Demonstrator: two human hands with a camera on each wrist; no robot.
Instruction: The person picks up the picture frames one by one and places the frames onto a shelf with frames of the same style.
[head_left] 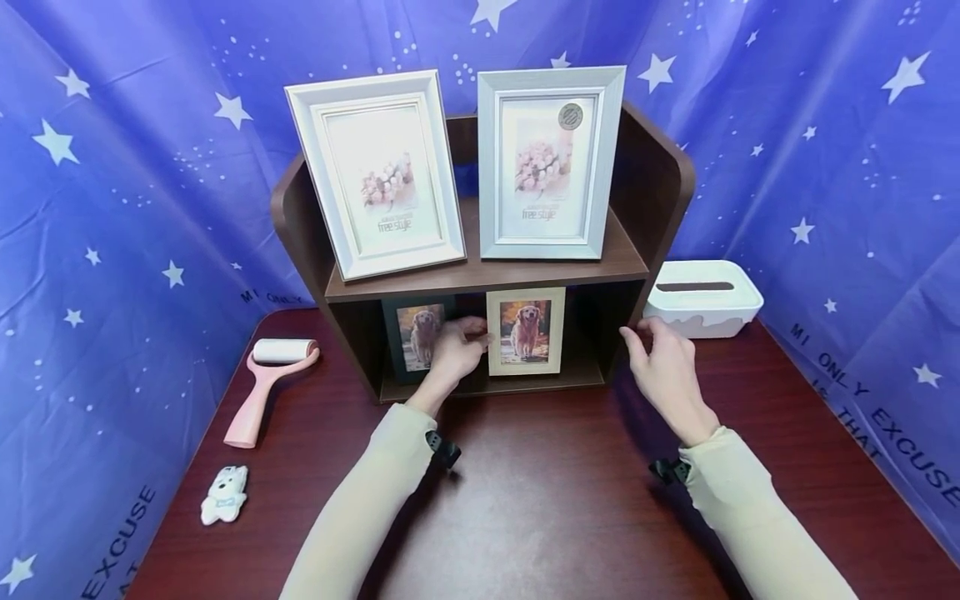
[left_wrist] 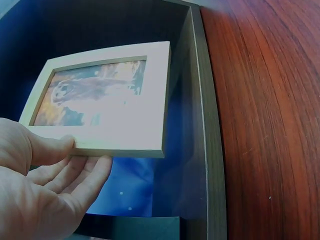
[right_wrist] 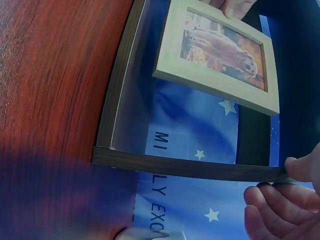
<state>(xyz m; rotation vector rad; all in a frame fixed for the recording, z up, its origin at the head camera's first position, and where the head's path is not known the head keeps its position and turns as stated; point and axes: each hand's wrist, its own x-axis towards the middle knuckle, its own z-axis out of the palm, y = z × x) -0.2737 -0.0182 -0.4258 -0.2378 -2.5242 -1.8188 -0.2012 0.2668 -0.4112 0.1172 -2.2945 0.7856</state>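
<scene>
My left hand (head_left: 459, 350) reaches into the lower compartment of a dark brown shelf (head_left: 480, 277). Its thumb and fingers pinch one side edge of a cream picture frame (left_wrist: 117, 137) with a golden dog photo. To the left of that hand, a dark green picture frame (head_left: 396, 350) with a similar dog photo stands inside the same compartment, partly covered by the hand. My right hand (head_left: 667, 371) is at the shelf's right side panel (right_wrist: 200, 168), thumb on the inner side and fingers on the outer side, gripping its front edge.
On the shelf's top stand a white picture frame (head_left: 348, 242), tilted, and a light grey picture frame (head_left: 491, 167). A white tissue box (head_left: 705, 302) sits right of the shelf. At the left lie a pink-handled lint roller (head_left: 258, 400) and a white bear figure (head_left: 225, 494).
</scene>
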